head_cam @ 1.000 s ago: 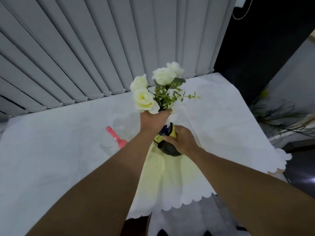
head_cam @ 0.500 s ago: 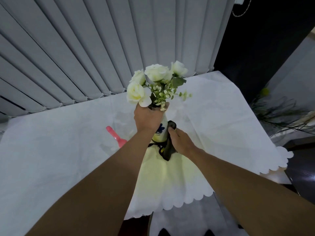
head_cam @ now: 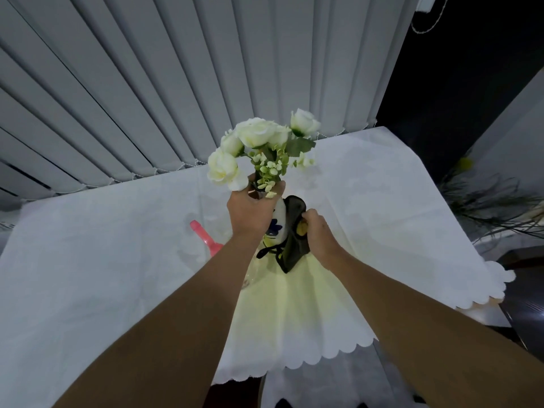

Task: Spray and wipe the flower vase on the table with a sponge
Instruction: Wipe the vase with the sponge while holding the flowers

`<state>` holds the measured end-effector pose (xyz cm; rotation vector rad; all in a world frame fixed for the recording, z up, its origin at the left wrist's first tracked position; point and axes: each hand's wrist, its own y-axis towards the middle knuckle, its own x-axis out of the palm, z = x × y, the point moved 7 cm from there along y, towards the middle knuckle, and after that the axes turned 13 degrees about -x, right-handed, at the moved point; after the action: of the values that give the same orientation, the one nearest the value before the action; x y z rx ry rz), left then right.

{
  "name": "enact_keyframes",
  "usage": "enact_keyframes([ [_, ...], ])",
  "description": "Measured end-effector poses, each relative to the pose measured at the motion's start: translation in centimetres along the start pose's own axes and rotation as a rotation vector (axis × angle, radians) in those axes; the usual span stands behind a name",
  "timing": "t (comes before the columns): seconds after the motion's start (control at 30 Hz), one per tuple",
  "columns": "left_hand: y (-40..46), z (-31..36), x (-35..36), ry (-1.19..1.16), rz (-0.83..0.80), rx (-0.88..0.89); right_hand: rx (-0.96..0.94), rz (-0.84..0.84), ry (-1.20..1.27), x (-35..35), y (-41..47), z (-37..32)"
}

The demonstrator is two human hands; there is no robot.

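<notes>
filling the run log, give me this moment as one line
phase: wiping | left hand: grips vase neck | right hand: presses sponge on vase side | spray bottle: on table

We grip the vase (head_cam: 276,223) neck w/ left hand (head_cam: 250,212), right hand (head_cam: 319,234) pressing the dark sponge (head_cam: 293,240) at its 3 o'clock side, pink sprayer (head_cam: 206,238) at 9.

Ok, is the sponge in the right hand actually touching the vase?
Touching. The head view shows the right hand pressing the dark sponge flat against the white vase, with no gap between them.
</notes>
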<state>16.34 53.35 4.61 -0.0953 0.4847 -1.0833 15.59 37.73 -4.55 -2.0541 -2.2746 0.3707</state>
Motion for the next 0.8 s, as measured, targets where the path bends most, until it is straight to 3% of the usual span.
enact_keyframes([
  [0.13,0.1,0.1,0.0,-0.025,-0.007,0.007,-0.033,0.012,0.027,-0.5,0.6,-1.2],
  [0.3,0.5,-0.4,-0.2,-0.054,-0.008,-0.022,-0.315,0.022,-0.034,0.1,0.8,-2.7],
  [0.4,0.7,-0.7,-0.3,-0.053,0.0,-0.048,-0.258,0.061,-0.095,-0.1,0.6,-1.4],
  [0.6,0.1,-0.9,-0.1,-0.017,0.034,-0.029,-0.174,-0.094,-0.221,-0.2,0.5,-0.7],
  [0.8,-1.0,0.0,-0.9,0.115,0.096,0.055,-0.541,-0.05,-0.229,0.4,-0.2,-6.2],
])
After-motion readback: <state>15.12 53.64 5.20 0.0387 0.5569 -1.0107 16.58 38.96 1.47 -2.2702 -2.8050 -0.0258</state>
